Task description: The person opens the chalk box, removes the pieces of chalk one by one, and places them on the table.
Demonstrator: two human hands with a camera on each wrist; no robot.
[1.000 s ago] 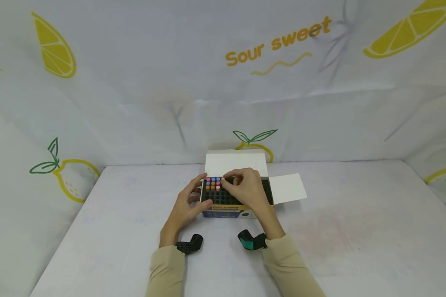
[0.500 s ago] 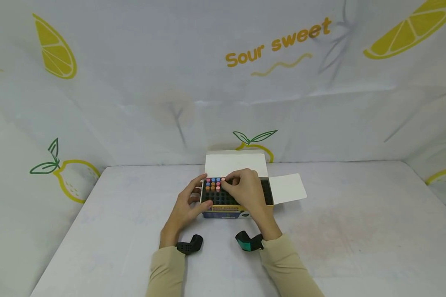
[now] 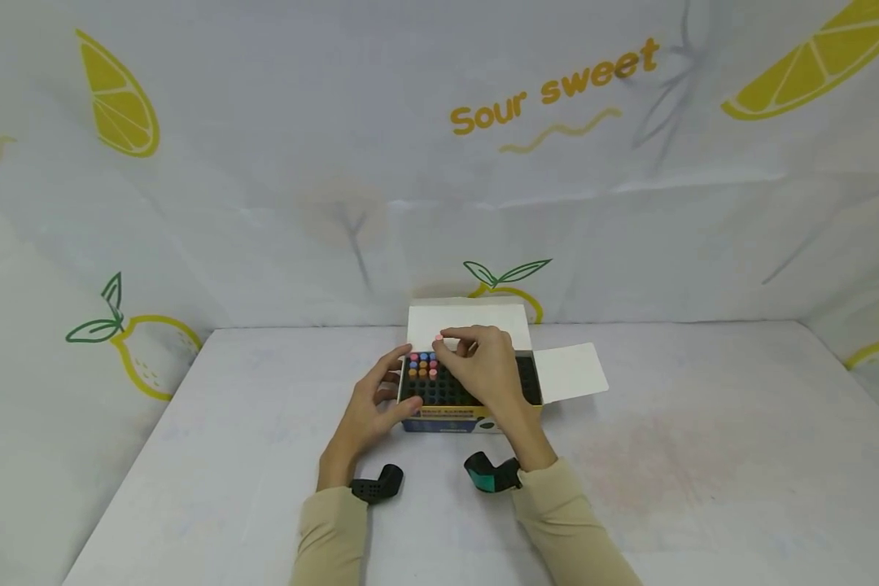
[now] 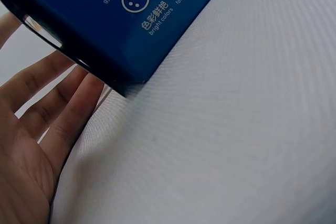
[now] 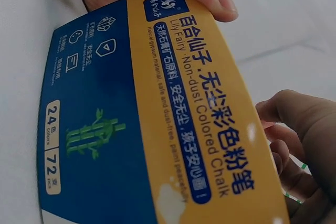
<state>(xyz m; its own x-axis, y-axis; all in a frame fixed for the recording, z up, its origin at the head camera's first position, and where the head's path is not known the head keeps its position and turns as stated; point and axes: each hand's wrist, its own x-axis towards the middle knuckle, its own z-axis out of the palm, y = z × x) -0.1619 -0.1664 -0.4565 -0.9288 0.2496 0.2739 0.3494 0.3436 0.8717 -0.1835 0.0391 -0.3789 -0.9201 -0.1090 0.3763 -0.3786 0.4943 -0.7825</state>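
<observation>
A blue and yellow box of colored chalk (image 3: 447,424) stands on the table with its lid folded back. Several pink, blue and orange chalk sticks (image 3: 422,365) fill the holes at its left end; many other holes look dark and bare. My left hand (image 3: 366,411) holds the box's left end, thumb over the front top edge and fingers along the side. Above the back row, my right hand (image 3: 487,370) pinches a pink chalk stick (image 3: 439,337) between thumb and index finger. In the right wrist view the box front (image 5: 100,114) hides most of the holder.
The white lid (image 3: 469,317) leans up behind the box, and a white side flap (image 3: 571,372) sticks out to the right. A white cloth covers the table (image 3: 703,456). Behind it hangs a lemon-print curtain (image 3: 300,163).
My right hand has risen slightly, and the pink chalk stick between its fingertips now stands higher, out of the back row. The left hand stays on the box.
</observation>
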